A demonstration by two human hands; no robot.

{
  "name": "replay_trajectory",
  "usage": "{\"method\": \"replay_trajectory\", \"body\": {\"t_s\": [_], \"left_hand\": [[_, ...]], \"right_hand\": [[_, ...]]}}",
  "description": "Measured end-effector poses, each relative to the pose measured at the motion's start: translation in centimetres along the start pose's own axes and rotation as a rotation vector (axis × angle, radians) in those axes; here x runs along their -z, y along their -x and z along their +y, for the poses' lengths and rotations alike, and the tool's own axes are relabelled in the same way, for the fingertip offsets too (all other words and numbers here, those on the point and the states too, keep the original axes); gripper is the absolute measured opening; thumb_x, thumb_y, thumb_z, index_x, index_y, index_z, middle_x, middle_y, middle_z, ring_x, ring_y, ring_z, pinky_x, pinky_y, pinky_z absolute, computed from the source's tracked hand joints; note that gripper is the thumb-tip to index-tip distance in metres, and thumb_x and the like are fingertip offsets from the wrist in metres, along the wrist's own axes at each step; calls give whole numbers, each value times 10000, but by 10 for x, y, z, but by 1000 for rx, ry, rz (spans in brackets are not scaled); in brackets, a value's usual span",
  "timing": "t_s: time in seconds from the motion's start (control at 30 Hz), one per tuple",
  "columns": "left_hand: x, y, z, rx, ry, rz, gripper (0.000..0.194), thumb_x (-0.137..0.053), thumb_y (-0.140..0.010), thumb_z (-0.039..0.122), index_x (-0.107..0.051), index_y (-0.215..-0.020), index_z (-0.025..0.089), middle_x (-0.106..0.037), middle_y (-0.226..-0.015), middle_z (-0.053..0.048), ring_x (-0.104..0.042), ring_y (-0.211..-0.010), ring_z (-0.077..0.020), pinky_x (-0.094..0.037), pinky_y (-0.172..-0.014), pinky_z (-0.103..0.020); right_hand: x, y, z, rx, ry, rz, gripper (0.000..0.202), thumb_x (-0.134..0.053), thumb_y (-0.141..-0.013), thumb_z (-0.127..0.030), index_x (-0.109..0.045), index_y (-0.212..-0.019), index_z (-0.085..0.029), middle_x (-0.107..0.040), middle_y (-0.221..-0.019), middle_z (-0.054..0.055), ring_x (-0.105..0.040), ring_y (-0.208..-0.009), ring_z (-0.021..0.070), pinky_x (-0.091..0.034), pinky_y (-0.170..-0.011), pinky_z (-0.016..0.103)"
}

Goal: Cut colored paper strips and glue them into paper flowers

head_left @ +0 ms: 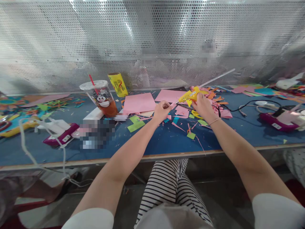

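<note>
A: Nearest field first. What is being observed?

B: Striped trousers (162, 183) are being worn below the counter (164, 146). The counter's front edge is being crossed by two bare forearms.

A: And just behind that edge?

B: To the left, a purple power strip (62, 137) with white plugs is being supported by the counter. Between the forearms, green paper scraps (191, 135) and thin pink slivers are being carried.

A: State of the left hand (162, 112)?

B: Narrow. A small pink paper piece (173, 105) is being pinched between its fingertips, over the littered middle of the counter.

A: The right hand (202, 106)?

B: Closed around a handle. A yellow glue gun (190, 95) is being gripped, and its nozzle is being pointed leftward, close to the pink piece. Whether contact is being made cannot be told.

A: Anything at the gun's rear?

B: A long clear stick (218, 78) is being seen there, sloping up to the right.

A: Farther out?

B: Two pink sheets, one on the left (139, 103) and one on the right (170, 94), are being borne flat. Left of them, an amber drink is being held in a clear cup (105, 103) with a red straw (92, 80).

A: Farthest?

B: A yellow tube (118, 85) is being noted, tilted; behind it, the view is being filled by a perforated metal panel (152, 28).
</note>
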State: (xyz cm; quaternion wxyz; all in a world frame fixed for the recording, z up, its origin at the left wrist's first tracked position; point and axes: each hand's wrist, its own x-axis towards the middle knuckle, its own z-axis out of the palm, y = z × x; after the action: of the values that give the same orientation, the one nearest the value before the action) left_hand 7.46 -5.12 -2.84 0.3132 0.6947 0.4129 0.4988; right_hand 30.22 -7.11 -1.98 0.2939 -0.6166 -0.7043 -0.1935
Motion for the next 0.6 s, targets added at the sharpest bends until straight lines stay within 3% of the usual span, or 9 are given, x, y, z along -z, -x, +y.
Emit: {"method": "replay_trajectory", "body": {"t_s": [0.17, 0.6], "left_hand": [[0, -2, -3, 12, 37, 24, 129, -628, -656, 258, -526, -659, 178, -578, -618, 11, -547, -604, -116, -412, -593, -236], [1, -2, -3, -7, 2, -50, 160, -644, -645, 278, -526, -642, 170, -563, -599, 6, -530, -578, -112, -409, -576, -238]], "right_hand": [[5, 0, -1, -12, -18, -50, 317, -394, -872, -328, -435, -1080, -93, -516, -1052, 199, -519, -986, 311, -437, -792, 432], [7, -2, -1, -136, -90, 22, 474, -445, -841, -411, -408, -1139, -44, -524, -1061, 235, -523, -1005, 324, -430, -809, 434]]}}
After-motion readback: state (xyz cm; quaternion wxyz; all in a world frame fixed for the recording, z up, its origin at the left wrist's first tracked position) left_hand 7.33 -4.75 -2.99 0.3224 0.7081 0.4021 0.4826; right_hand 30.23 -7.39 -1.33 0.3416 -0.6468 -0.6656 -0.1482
